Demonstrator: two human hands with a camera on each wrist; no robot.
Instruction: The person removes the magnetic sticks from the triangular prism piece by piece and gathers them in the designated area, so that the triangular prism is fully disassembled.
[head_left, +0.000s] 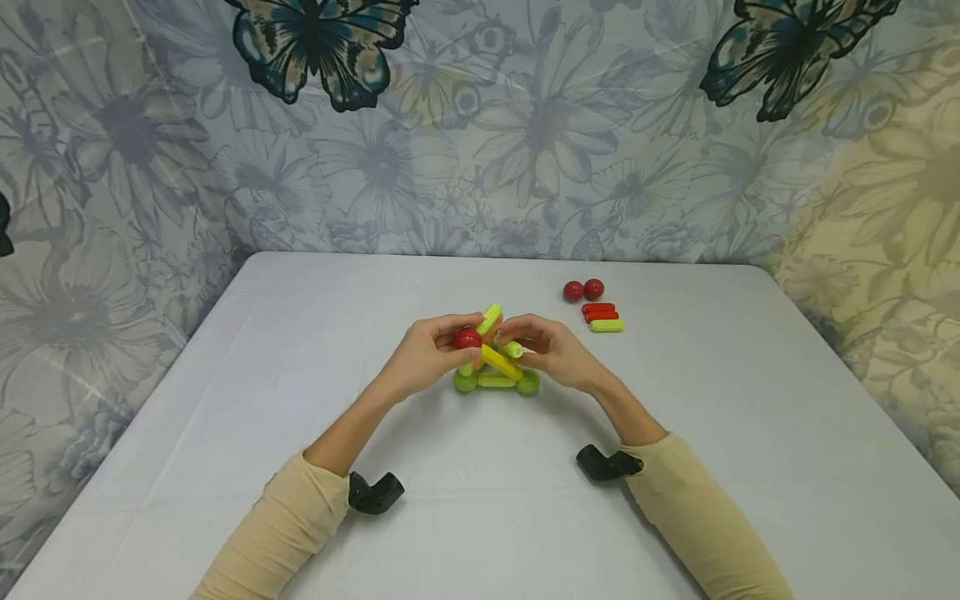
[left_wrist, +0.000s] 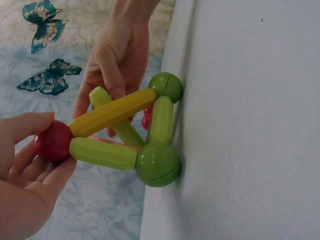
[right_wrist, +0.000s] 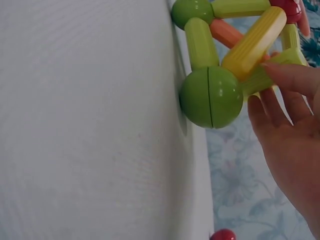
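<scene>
A frame of rods and balls stands mid-table: green balls (head_left: 528, 382) (left_wrist: 158, 164) (right_wrist: 211, 97) at its base, joined by a lime rod (head_left: 497, 380), with a yellow rod (head_left: 501, 362) (left_wrist: 114, 112) (right_wrist: 254, 42) slanting up to a red ball (head_left: 467, 338) (left_wrist: 53, 141). My left hand (head_left: 424, 357) (left_wrist: 25, 175) pinches that red ball between thumb and fingers. On the frame's right side, my right hand (head_left: 558, 352) (right_wrist: 290, 115) holds a lime rod (head_left: 513, 349) (right_wrist: 272, 71) with thumb and fingers. Another lime rod (head_left: 491, 318) points up between the hands. An orange rod (right_wrist: 226, 33) shows behind the yellow one.
Two red balls (head_left: 583, 290) lie at the back right of the white table (head_left: 315, 283). Just in front of them are several red rods (head_left: 600, 312) and one lime rod (head_left: 607, 326). A patterned wall stands behind the table.
</scene>
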